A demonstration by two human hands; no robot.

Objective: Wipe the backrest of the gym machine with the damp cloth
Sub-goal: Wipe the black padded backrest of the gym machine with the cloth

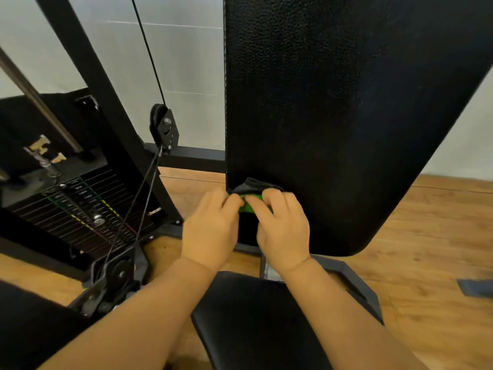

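The black padded backrest (333,102) stands upright and fills the upper right of the view. A dark cloth with a green patch (252,192) is bunched against the backrest's lower left edge. My left hand (213,228) grips the cloth from the left with curled fingers. My right hand (282,225) grips it from the right, fingers curled over the green part. Both hands hide most of the cloth. The black seat pad (256,321) lies below my wrists.
The weight stack (80,212) with its selector pin sits at the left, behind a slanted black frame bar (106,102). A cable runs from the upper pulley (162,126) to a lower pulley (120,273). Wooden floor (426,236) lies to the right, with a dark flat object (477,287) on it.
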